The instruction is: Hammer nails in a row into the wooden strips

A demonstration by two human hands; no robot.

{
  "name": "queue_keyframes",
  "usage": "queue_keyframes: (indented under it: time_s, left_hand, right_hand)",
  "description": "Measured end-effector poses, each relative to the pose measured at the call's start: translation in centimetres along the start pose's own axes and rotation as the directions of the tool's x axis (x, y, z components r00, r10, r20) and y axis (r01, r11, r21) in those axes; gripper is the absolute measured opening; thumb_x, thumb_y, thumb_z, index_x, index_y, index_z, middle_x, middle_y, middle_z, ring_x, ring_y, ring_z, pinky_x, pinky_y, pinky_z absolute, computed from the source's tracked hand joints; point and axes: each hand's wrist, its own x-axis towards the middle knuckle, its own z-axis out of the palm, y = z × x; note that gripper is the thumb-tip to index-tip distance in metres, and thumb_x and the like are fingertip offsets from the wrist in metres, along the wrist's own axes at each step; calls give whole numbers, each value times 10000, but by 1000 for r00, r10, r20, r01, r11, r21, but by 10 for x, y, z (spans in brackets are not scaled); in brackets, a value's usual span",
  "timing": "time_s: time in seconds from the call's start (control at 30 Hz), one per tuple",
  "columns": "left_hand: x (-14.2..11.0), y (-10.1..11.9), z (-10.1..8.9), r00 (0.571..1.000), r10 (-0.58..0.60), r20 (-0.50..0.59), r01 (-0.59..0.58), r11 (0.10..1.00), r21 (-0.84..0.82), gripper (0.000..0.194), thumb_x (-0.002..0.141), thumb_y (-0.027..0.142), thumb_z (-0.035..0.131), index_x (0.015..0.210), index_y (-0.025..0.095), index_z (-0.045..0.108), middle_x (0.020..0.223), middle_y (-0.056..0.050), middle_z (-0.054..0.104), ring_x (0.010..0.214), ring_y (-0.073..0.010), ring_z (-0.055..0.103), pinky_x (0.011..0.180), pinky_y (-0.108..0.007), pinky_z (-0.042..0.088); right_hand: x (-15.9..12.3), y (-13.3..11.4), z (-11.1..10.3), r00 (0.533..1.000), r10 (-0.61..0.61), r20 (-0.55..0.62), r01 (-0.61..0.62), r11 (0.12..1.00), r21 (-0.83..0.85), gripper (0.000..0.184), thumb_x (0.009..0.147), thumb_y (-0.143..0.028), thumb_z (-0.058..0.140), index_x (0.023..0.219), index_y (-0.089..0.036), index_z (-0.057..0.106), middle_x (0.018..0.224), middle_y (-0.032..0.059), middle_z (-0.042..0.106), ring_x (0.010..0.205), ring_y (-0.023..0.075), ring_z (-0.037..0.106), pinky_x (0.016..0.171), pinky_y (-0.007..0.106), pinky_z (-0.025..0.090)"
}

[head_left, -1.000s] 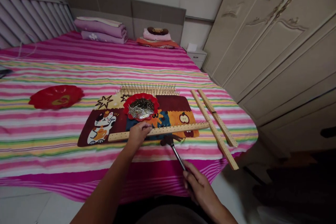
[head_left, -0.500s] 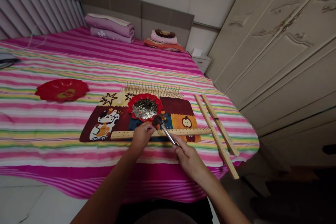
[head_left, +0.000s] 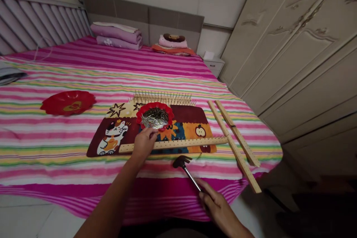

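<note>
Wooden strip: this drilled length [head_left: 184, 142] is being carried by the printed mat [head_left: 189, 113], its right end being run past the mat's edge; a row of small nails is being borne along its right half. Its middle is being taken as the clock's centre.
Left hand: at nine o'clock, part of the strip is being covered by the hand [head_left: 145, 142]. Thumb and fingertips are being brought near each other just beside the bowl; whether they are being fully closed, or a nail is being pinched, cannot be told.
Red bowl: at eleven o'clock, loose nails [head_left: 154, 118] are being held in the scalloped bowl [head_left: 138, 113].
Hammer: its head is being held up at five o'clock, apart from the strip; the hammer [head_left: 191, 177] is being gripped by its handle.
Right hand: between four and five, the handle is being wrapped by the closed fingers of the hand [head_left: 217, 204].
Nail-studded wood: at twelve, upright nails are being borne by the wood [head_left: 178, 100] beyond the bowl.
Spare strips: at three, two lengths [head_left: 243, 160] are being supported side by side by the striped sheet [head_left: 55, 137].
Red plate: between nine and ten, the plate [head_left: 68, 103] is being supported by the sheet.
</note>
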Motion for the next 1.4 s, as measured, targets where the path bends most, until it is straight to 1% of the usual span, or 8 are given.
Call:
queue_keyframes:
  time_s: [0.13,0.27,0.67,0.77,0.83,0.97,1.17,1.4]
  left_hand:
    - [26,9,-7,997,34,75,-58,939,340,249,793,223,465,883,178,693,964,-85,676,937,-221,592,823,-317,432]
    - [53,23,-4,961,-115,251,-48,826,562,254,771,217,473,862,199,710,988,-107,685,982,-279,589,813,-383,406]
    - [67,15,-9,944,-81,319,-95,861,500,234,792,222,430,805,160,654,856,-108,694,822,-214,623,671,-278,413]
    - [64,11,-13,966,-76,246,1,956,293,168,755,232,480,751,163,633,757,-62,679,731,-178,612,640,-257,414]
    - [58,9,-17,971,-127,202,142,988,-62,125,691,264,560,723,161,622,671,-27,652,646,-153,592,606,-247,418]
    - [33,8,-26,920,-259,294,389,695,-605,344,520,326,724,799,143,643,631,3,636,551,-106,550,542,-224,410]
    - [2,6,-27,857,-333,393,513,482,-711,450,412,333,802,785,135,649,601,12,627,534,-75,523,527,-199,403]
    - [-10,1,-9,901,-334,278,435,674,-597,355,479,415,749,691,157,627,515,47,573,471,-70,461,465,-199,342]
  right_hand:
    - [9,38,5,993,118,-28,-111,979,170,607,784,-472,495,1307,-165,470,481,-98,304,402,90,269,392,205,197]
    - [16,48,8,974,224,-39,-206,942,265,688,749,-514,489,1340,-171,410,446,-111,363,302,66,232,329,188,158]
    - [16,46,7,974,226,-34,-208,938,277,660,754,-505,491,1324,-180,423,422,-112,398,283,56,256,298,156,158]
    - [16,44,8,972,235,-30,-217,935,280,682,741,-518,491,1328,-180,415,436,-109,403,280,55,261,296,158,150]
    - [15,40,8,970,242,-27,-225,933,281,717,720,-534,497,1328,-162,411,421,-118,374,274,56,245,293,161,135]
    - [12,29,9,974,227,-27,-211,937,278,681,735,-511,502,1315,-164,420,447,-107,394,295,55,252,296,158,132]
    - [11,27,9,972,235,-22,-221,939,265,627,759,-471,492,1309,-180,415,475,-106,419,293,44,243,277,145,139]
    - [10,29,9,972,235,-31,-220,944,244,617,758,-455,485,1303,-175,421,485,-105,422,292,41,256,270,135,152]
